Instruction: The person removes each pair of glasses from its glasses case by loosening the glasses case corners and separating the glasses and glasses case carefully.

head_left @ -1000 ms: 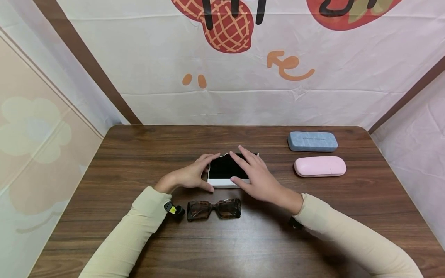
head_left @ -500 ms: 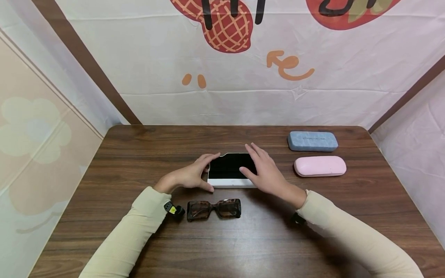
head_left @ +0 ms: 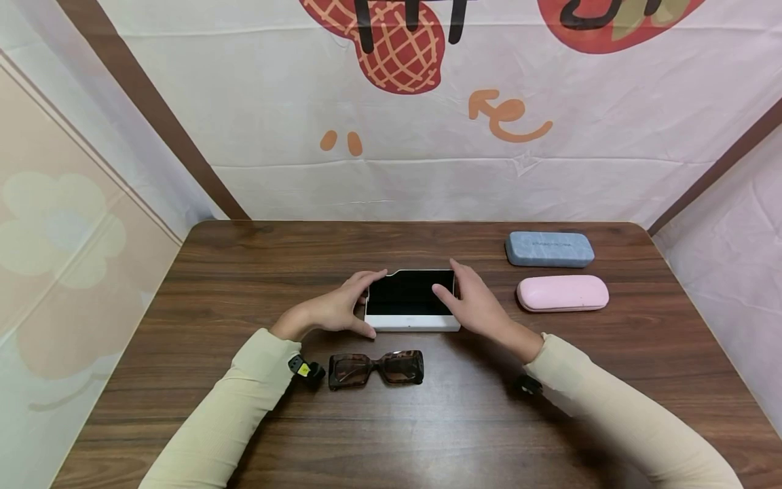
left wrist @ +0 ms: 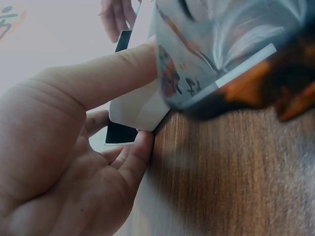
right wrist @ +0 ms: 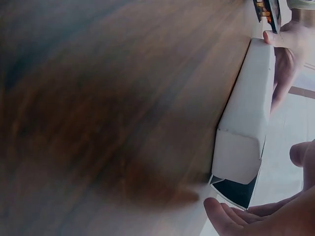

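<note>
A white case (head_left: 409,323) with a black upper face lies lengthwise on the brown table. My left hand (head_left: 332,309) holds its left end, thumb at the front corner and fingers at the back. In the left wrist view that thumb and the fingers stand on either side of the white end (left wrist: 140,105). My right hand (head_left: 479,312) is at the right end, fingers behind it and thumb raised off the black face. The right wrist view shows a dark gap (right wrist: 236,191) beside the white body. Tortoiseshell sunglasses (head_left: 400,369) lie folded in front of the case.
On the right of the table (head_left: 391,441) lie a blue glasses case (head_left: 550,249) and, nearer, a pink glasses case (head_left: 562,293). A printed cloth (head_left: 275,170) hangs behind the table's far edge.
My right hand has moved right, from over the black face to the case's right end. The left hand, the case and the sunglasses have not moved.
</note>
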The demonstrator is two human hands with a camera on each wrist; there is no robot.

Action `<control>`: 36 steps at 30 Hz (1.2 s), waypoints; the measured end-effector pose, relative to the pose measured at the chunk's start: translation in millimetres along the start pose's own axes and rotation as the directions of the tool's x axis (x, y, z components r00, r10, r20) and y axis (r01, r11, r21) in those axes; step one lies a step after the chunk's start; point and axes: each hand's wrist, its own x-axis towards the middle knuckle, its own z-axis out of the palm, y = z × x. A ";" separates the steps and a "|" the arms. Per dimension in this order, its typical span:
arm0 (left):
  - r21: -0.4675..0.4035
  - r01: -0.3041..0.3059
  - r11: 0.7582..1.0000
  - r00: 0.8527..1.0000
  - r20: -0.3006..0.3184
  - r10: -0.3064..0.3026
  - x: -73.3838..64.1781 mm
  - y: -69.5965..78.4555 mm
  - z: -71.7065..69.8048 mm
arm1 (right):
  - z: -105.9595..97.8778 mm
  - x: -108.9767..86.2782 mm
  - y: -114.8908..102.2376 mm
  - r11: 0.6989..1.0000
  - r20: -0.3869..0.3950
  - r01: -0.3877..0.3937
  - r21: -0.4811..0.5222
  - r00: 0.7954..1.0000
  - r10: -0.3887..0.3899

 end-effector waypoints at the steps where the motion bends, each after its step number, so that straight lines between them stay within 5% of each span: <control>1: 0.001 -0.002 1.000 1.000 -0.001 0.002 -0.1 0.1 0.0 | -0.1 0.1 -0.2 1.000 0.003 -0.013 0.002 1.000 0.013; 20: -0.076 0.033 0.997 0.999 -0.011 -0.034 1.5 0.7 -0.7 | -4.1 -0.1 0.7 0.989 -0.006 -0.040 0.140 0.999 0.042; 36: -0.090 -0.005 0.996 0.999 -0.033 0.002 5.3 0.6 1.5 | -1.8 -0.8 3.9 0.980 -0.033 -0.012 0.198 0.999 0.019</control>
